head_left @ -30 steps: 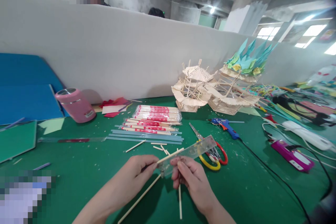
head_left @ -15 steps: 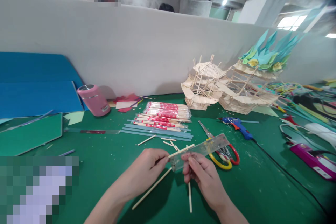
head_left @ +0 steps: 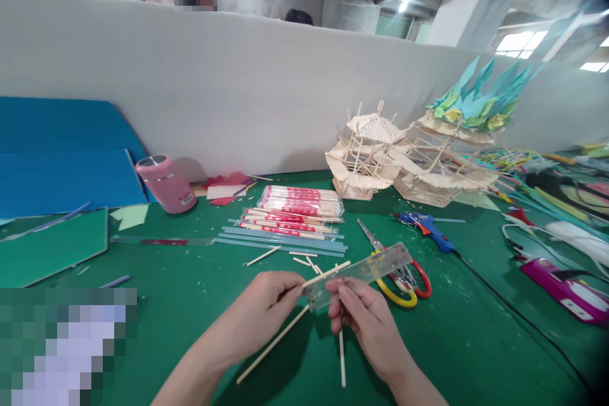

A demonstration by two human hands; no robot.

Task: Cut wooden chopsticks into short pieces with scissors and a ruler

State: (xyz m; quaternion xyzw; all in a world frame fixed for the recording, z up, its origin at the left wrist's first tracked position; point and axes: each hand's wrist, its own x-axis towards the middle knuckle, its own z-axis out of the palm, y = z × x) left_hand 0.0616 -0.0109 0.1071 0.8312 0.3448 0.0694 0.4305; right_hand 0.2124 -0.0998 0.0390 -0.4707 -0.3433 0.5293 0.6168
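Note:
My left hand (head_left: pixel 278 295) pinches the near end of a short pale wooden stick (head_left: pixel 328 273). That stick lies along the upper edge of a clear plastic ruler (head_left: pixel 380 262), which my right hand (head_left: pixel 356 307) grips between thumb and fingers. Both hands are closed, close together above the green table. Beneath them rest a long wooden stick (head_left: pixel 271 346), slanting to the lower left, and another stick (head_left: pixel 342 361) pointing toward me. Just behind the ruler lie scissors (head_left: pixel 399 295) with one yellow and one red handle, partly covered by it. Several short cut stick pieces (head_left: pixel 309 261) are scattered beyond my hands.
Wrapped stick bundles (head_left: pixel 302 203) and blue glue sticks (head_left: pixel 285 243) lie ahead. Two stick-built pavilion models (head_left: pixel 366 158) stand by the white partition (head_left: pixel 238 89). A blue glue gun (head_left: pixel 428 228) with a trailing cord and a purple power strip (head_left: pixel 561 285) are right; a pink cup (head_left: pixel 169 187) is left.
The whole view has shifted slightly. My hands, the stick and the ruler keep almost the same pose relative to each other.

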